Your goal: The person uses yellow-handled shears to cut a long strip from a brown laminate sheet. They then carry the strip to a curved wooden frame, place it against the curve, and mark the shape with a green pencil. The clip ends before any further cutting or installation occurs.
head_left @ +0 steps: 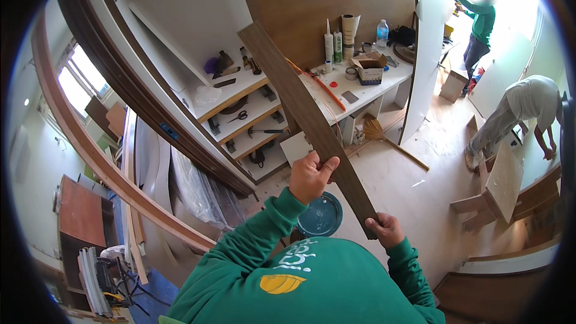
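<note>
A long, narrow brown wooden board (306,114) slants in front of me from the upper left down to the lower right. Its lower end is in my right hand (387,229), with the thumb on top. My left hand (312,177) is closed at the board's left edge, thumb against it, and most of its fingers are turned out of sight. Just beyond that hand a white square piece (294,147) shows; whether the left hand also holds it, I cannot tell. Both sleeves are green.
A blue-green round bucket (320,213) stands close below the board. Ahead, a white bench (393,72) carries sealant tubes, a box and a bottle. Shelves (240,117) hold tools. A broom (396,144) lies on the floor. Two people work at the right.
</note>
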### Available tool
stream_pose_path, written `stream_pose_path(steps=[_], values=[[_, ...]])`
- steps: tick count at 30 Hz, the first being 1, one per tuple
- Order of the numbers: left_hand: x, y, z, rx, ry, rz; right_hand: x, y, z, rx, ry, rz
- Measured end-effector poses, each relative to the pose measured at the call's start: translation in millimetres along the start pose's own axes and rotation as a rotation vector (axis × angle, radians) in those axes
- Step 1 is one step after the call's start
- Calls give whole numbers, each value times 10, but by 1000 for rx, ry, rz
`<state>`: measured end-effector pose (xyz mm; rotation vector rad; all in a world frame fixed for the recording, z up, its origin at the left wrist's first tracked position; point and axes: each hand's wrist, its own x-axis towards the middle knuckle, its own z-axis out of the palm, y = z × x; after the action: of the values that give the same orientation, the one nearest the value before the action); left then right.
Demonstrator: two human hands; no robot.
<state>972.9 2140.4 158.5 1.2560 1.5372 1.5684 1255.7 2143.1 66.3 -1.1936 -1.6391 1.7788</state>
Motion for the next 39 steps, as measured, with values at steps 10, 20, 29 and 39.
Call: stream_pose_path(steps=[10, 20, 29, 39], values=[[-131, -333, -104, 187, -47, -130, 28, 134, -50, -67, -76, 127], [493, -357, -536, -551, 295, -217, -76, 421, -235, -379, -290, 86], [913, -712, -1286, -474, 547, -115, -299, 914, -539, -194, -286, 241], [372, -2416, -2595, 29, 721, -425, -629, 712, -1278, -455, 311, 85]])
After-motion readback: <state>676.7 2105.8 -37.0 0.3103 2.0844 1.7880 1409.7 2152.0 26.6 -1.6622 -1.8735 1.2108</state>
